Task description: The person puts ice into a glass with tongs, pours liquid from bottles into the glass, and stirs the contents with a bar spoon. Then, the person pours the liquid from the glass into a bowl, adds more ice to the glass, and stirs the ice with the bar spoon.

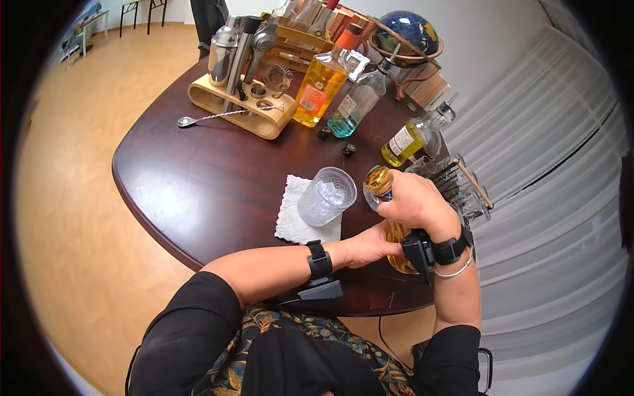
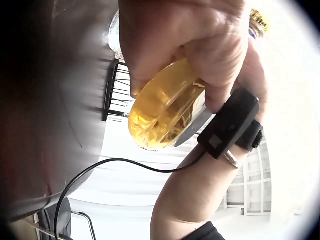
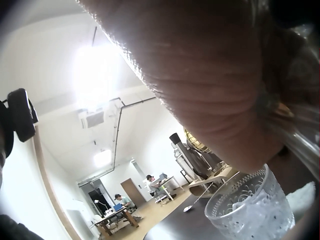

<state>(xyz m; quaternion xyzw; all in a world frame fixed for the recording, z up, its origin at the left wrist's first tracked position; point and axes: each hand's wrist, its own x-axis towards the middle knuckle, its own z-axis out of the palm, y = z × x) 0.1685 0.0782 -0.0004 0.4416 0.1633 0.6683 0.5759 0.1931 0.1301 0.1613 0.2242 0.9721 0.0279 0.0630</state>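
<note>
A bottle of golden liquor (image 1: 399, 263) with a gold foil top stands tilted near the table's front right edge. My left hand (image 1: 367, 247) grips its body low down. Up at the neck, my right hand (image 1: 422, 203) has its fingers curled around it, just below the gold top. In the left wrist view the amber body of the bottle (image 2: 162, 110) shows beneath the left hand (image 2: 185, 37). Left of the bottle, a patterned glass (image 1: 327, 197) filled with ice sits on a white paper napkin (image 1: 288, 221).
Behind stands a wooden bar-tool rack (image 1: 281, 122) with a shaker (image 1: 224, 53) and a twisted bar spoon (image 1: 188, 122). Several bottles, including an amber one (image 1: 320, 86), a clear one (image 1: 360, 99) and a yellow one (image 1: 403, 142), line the back right. A globe (image 1: 406, 33) stands behind them.
</note>
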